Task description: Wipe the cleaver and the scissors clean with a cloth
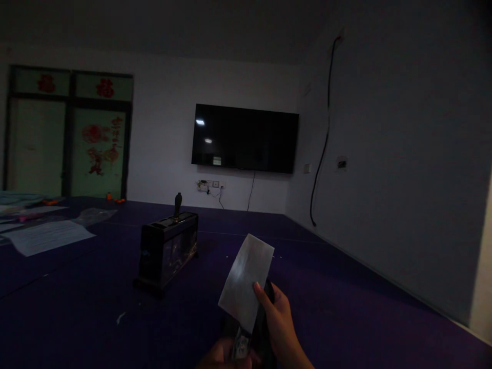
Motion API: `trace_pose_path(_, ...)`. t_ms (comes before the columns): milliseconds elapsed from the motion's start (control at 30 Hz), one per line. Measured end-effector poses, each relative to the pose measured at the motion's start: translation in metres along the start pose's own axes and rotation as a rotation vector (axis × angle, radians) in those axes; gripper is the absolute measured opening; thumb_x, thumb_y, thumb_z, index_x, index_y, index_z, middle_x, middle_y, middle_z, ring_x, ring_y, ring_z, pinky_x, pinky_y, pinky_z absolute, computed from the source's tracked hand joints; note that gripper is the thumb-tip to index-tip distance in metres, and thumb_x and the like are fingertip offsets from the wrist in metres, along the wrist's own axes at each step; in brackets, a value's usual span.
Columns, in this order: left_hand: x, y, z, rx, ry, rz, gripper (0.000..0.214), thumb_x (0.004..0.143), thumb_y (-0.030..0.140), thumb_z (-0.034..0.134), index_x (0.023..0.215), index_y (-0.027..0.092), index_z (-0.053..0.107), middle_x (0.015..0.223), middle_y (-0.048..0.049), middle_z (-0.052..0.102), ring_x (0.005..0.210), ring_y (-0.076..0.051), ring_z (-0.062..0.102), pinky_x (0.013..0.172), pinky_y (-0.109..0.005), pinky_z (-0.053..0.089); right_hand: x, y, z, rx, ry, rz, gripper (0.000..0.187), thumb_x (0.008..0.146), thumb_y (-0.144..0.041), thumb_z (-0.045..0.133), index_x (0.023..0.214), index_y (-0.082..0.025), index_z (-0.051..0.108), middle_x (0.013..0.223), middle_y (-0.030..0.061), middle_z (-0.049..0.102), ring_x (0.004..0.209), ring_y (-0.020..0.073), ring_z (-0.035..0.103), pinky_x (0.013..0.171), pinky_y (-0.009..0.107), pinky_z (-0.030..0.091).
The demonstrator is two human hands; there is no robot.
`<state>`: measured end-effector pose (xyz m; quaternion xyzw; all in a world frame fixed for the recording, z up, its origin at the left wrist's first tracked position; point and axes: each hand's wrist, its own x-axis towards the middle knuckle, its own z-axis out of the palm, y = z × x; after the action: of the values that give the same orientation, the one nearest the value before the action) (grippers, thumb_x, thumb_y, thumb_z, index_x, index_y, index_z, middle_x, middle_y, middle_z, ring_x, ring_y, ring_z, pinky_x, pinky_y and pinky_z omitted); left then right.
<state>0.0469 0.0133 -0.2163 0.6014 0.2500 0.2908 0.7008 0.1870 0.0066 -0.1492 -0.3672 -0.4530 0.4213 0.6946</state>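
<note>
My right hand (280,324) grips a cleaver (246,281) low in the middle of the view. Its wide pale blade tilts up and to the right, and my thumb rests on the blade's flat side. The dark handle sits in my palm. My left hand (222,357) shows only partly at the bottom edge, curled against the lower end of the cleaver near a small label. Further off on the purple table (96,307) stands a dark knife block (167,251), apart from both hands. One black knife handle (178,205) sticks up from its top.
White paper sheets (48,237) and clear plastic (94,215) lie at the table's left. A dark wall television (244,138) hangs on the back wall, with a socket and cables below it. Glass doors with red decorations (99,146) are at far left. A wall runs along the table's right side.
</note>
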Motion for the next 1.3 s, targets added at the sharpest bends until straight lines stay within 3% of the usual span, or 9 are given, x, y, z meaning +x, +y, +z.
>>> trace_pose_path(100, -0.008, 0.007, -0.009, 0.056, -0.043, -0.029, 0.057, 0.043, 0.065, 0.071, 0.062, 0.016, 0.050, 0.054, 0.0052, 0.042, 0.050, -0.005, 0.035, 0.053, -0.021, 0.026, -0.004, 0.004, 0.008, -0.077, -0.052, -0.019, 0.034, 0.065, -0.042, 0.070, 0.081, -0.012, 0.063, 0.071, 0.0043, 0.066, 0.063, 0.0196, 0.059, 0.057, 0.028, 0.046)
trace_pose_path(267, -0.022, 0.011, -0.022, 0.095, 0.038, -0.003, 0.058, 0.047, 0.069, 0.066, 0.061, 0.016, 0.047, 0.051, 0.0057, 0.039, 0.045, -0.004, 0.030, 0.046, -0.021, 0.020, -0.003, 0.009, 0.018, -0.030, -0.078, 0.090, 0.040, 0.054, -0.036, 0.078, 0.084, -0.013, 0.064, 0.074, 0.0050, 0.069, 0.066, 0.0223, 0.062, 0.060, 0.031, 0.048)
trace_pose_path(400, -0.031, 0.022, -0.026, 0.093, 0.100, 0.073, 0.056, 0.048, 0.066, 0.067, 0.063, 0.015, 0.048, 0.052, 0.0052, 0.041, 0.048, -0.005, 0.034, 0.049, -0.021, 0.023, 0.016, 0.001, 0.016, 0.076, 0.092, 0.156, 0.036, 0.056, -0.039, 0.076, 0.079, -0.016, 0.063, 0.067, 0.0022, 0.067, 0.059, 0.0209, 0.062, 0.055, 0.030, 0.048)
trace_pose_path(533, -0.032, 0.028, -0.030, 0.042, 0.126, 0.082, 0.057, 0.046, 0.063, 0.070, 0.067, 0.015, 0.051, 0.056, 0.0029, 0.048, 0.052, -0.007, 0.042, 0.053, -0.022, 0.028, 0.038, -0.016, 0.005, -0.003, 0.252, -0.045, 0.039, 0.057, -0.042, 0.074, 0.083, -0.017, 0.063, 0.067, -0.0002, 0.065, 0.061, 0.0192, 0.061, 0.056, 0.028, 0.048)
trace_pose_path(700, -0.028, 0.022, -0.042, 0.100, 0.161, 0.083, 0.058, 0.043, 0.054, 0.076, 0.084, 0.016, 0.060, 0.059, 0.0048, 0.046, 0.053, -0.007, 0.039, 0.054, -0.022, 0.028, 0.032, 0.007, -0.014, -0.601, 0.262, -0.407, 0.037, 0.064, -0.049, 0.066, 0.084, -0.017, 0.066, 0.074, 0.0052, 0.067, 0.067, 0.0231, 0.062, 0.060, 0.030, 0.049)
trace_pose_path(833, -0.027, 0.019, -0.046, 0.140, 0.223, 0.131, 0.056, 0.043, 0.052, 0.077, 0.084, 0.018, 0.062, 0.073, 0.0012, 0.052, 0.067, -0.009, 0.045, 0.063, -0.022, 0.032, 0.017, 0.056, -0.032, -0.890, -0.006, -0.788, 0.022, 0.067, -0.040, 0.067, 0.079, -0.022, 0.069, 0.076, 0.0080, 0.070, 0.068, 0.0243, 0.065, 0.062, 0.032, 0.052)
trace_pose_path(1000, -0.016, 0.010, -0.047, 0.037, 0.216, 0.082, 0.053, 0.042, 0.062, 0.073, 0.068, 0.019, 0.055, 0.055, 0.0044, 0.044, 0.049, -0.007, 0.038, 0.051, -0.023, 0.028, 0.011, 0.080, -0.035, -1.100, -0.033, -1.187, 0.015, 0.068, -0.030, 0.068, 0.081, -0.025, 0.070, 0.072, 0.0069, 0.070, 0.064, 0.0239, 0.066, 0.061, 0.032, 0.054)
trace_pose_path(1133, -0.004, 0.000, -0.052, -0.014, 0.234, 0.081, 0.057, 0.038, 0.063, 0.074, 0.064, 0.019, 0.048, 0.052, 0.0053, 0.045, 0.047, -0.007, 0.039, 0.048, -0.022, 0.029, 0.015, 0.082, -0.039, -1.178, -0.214, -1.252, 0.024, 0.074, -0.020, 0.056, 0.094, -0.027, 0.067, 0.078, 0.0053, 0.070, 0.068, 0.0221, 0.067, 0.065, 0.032, 0.055)
trace_pose_path(1300, -0.012, 0.005, -0.045, 0.004, 0.290, 0.073, 0.062, 0.038, 0.063, 0.072, 0.072, 0.018, 0.047, 0.050, 0.0078, 0.044, 0.038, -0.005, 0.038, 0.042, -0.021, 0.029, 0.011, 0.078, -0.038, -1.206, -0.288, -1.115, 0.038, 0.074, -0.012, 0.051, 0.109, -0.025, 0.061, 0.090, 0.0070, 0.069, 0.078, 0.0215, 0.066, 0.068, 0.028, 0.054)
